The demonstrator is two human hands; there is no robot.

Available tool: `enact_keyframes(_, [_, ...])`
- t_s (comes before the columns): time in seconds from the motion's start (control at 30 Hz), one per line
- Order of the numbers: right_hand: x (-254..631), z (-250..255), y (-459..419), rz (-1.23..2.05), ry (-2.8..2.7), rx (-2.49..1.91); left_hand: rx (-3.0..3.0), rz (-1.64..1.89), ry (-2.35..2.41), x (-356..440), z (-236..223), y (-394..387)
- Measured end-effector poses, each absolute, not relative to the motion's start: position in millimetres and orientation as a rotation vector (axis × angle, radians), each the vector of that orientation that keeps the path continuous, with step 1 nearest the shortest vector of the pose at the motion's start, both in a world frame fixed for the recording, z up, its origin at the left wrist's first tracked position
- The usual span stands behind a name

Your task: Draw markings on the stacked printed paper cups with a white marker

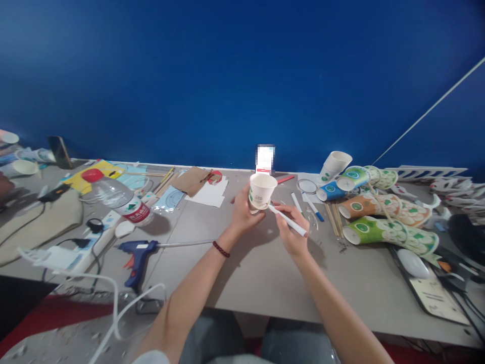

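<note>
A white paper cup (262,191) with green print is in my left hand (245,212), whose fingers wrap its left side and base. The cup is held above the table, its mouth facing up and tipped a little toward me. My right hand (293,227) grips a white marker pen (291,222) between thumb and fingers. The pen's tip is close to the cup's lower right side; I cannot tell whether it touches. Beyond the cup stands a phone (264,157) with a lit, blurred screen.
To the left are a blue glue gun (139,258), a water bottle (121,199) and a power strip (100,237). On the right, stacked paper cups (334,167), a green cup column (390,235) and wooden sticks (333,218) lie about. A blue wall (235,86) rises behind the table (265,273).
</note>
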State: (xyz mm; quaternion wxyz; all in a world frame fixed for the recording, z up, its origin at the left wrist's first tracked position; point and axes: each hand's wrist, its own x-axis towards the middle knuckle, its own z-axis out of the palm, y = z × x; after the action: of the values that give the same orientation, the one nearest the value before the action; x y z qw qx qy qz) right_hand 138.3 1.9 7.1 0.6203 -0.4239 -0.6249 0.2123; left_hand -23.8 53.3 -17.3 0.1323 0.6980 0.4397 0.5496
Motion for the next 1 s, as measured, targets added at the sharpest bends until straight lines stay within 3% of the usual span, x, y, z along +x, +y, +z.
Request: enact_keyframes(1.0, [141.0, 1.6, 8.0, 0.568, -1.392, -1.104, 2.292, 1.547, 1.294, -26.1, -15.0, 53.5])
